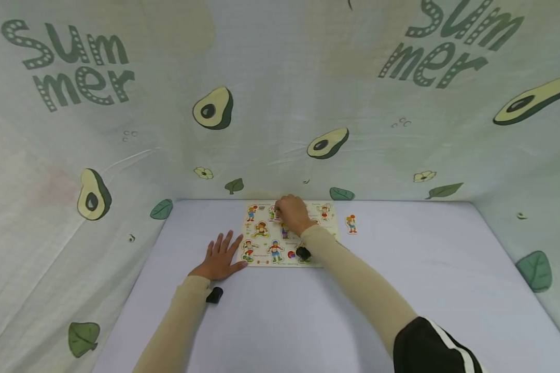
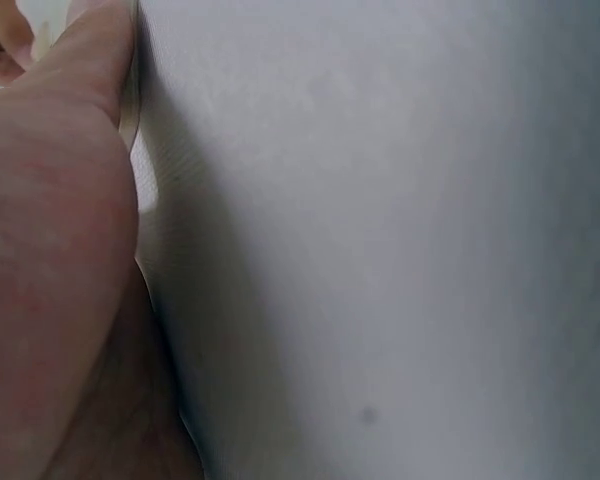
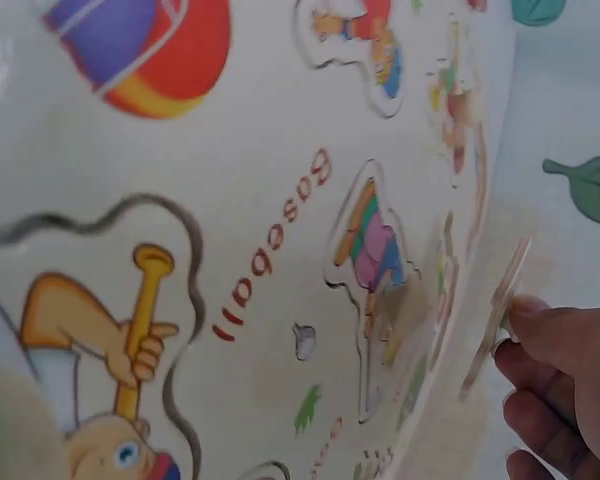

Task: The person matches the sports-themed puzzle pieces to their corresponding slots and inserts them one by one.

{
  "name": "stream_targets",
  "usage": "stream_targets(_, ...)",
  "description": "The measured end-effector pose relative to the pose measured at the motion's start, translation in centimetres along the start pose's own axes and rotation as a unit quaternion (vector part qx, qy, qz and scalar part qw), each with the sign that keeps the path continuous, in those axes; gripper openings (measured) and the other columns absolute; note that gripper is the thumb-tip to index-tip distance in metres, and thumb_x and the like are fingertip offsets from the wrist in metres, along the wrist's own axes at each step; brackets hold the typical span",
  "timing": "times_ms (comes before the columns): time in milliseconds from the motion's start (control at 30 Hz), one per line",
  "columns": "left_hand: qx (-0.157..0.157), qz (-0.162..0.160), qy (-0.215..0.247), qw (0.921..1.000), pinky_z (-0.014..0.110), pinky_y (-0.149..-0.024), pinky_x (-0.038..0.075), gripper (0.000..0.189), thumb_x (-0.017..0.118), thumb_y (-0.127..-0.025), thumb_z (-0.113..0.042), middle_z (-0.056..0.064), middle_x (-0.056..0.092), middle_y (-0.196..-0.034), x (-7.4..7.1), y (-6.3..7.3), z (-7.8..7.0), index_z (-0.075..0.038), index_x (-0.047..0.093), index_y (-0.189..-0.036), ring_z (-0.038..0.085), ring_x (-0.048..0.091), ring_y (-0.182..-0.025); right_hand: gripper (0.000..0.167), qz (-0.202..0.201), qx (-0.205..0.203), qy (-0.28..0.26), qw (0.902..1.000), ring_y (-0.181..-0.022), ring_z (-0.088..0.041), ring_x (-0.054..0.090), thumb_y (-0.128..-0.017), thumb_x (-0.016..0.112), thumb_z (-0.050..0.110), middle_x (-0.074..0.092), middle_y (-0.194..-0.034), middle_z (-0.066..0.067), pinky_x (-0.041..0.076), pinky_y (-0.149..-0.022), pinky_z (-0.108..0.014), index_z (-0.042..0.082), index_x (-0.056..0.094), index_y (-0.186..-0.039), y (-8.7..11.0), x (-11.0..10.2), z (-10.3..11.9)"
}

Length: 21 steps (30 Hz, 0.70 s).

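Note:
A cream wooden puzzle board (image 1: 266, 238) with sports figures lies at the far edge of the table. Thumb and fingers of my right hand (image 1: 293, 213) pinch a thin wooden puzzle piece (image 3: 498, 322), held edge-on just off the board in the right wrist view; its picture is turned away. In the head view this hand is over the upper middle of the board, hiding part of it. My left hand (image 1: 220, 259) lies with spread fingers at the board's left edge, the thumb by the lower corner. Its palm side fills the left of the left wrist view.
Just right of the board lies a loose figure piece (image 1: 351, 224) with a red ball. White table surface (image 1: 280, 321) spreads in front and to both sides. A cloth wall (image 1: 270, 155) printed with avocados and leaves rises directly behind the board.

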<state>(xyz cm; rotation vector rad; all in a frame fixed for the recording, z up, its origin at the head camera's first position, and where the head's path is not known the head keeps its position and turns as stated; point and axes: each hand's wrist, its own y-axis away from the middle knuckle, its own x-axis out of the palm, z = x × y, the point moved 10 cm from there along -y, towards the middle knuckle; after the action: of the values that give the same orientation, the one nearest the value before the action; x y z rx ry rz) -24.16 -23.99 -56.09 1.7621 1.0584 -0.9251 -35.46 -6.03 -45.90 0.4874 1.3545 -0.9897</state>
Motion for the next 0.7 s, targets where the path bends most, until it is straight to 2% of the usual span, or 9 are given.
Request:
stream_targets(233,-0.006,0.008,-0.005,0.9999,0.067,-0.127,-0.007,0.092,0.053,-0.105,-0.061,0.024,-0.006,-0.176,0.3,-0.2,0.5,-0.011,0.012,-0.171,0.051,-0.012,-0.160,0.010,0.012,0.006,-0.003,0.9999,-0.098,-0.027,0.073,-0.099,0.077,0.013,0.079,-0.102,-0.008,0.059,-0.091,-0.043,0.010,0.083,-0.106,-0.8,1.3,0.3)
stream_targets(533,0.000,-0.014,0.000,0.9999,0.070,-0.126,-0.003,0.091,0.061,-0.103,-0.052,0.025,-0.002,-0.176,0.3,-0.6,0.9,-0.011,0.017,-0.170,0.053,-0.007,-0.160,0.007,0.024,0.015,0.032,0.9991,-0.095,-0.027,0.070,-0.100,0.075,0.013,0.077,-0.098,-0.008,0.058,-0.089,-0.044,0.009,0.082,-0.098,-1.8,2.8,0.6)
stream_targets(700,0.000,-0.010,0.003,0.9999,0.070,-0.125,-0.004,0.090,0.062,-0.104,-0.050,0.025,-0.003,-0.176,0.3,-0.5,0.8,-0.010,0.016,-0.170,0.053,-0.008,-0.160,0.009,0.040,0.028,0.044,0.9978,-0.096,-0.026,0.069,-0.101,0.074,0.012,0.076,-0.098,-0.007,0.057,-0.089,-0.043,0.011,0.081,-0.096,-2.2,3.4,0.6)
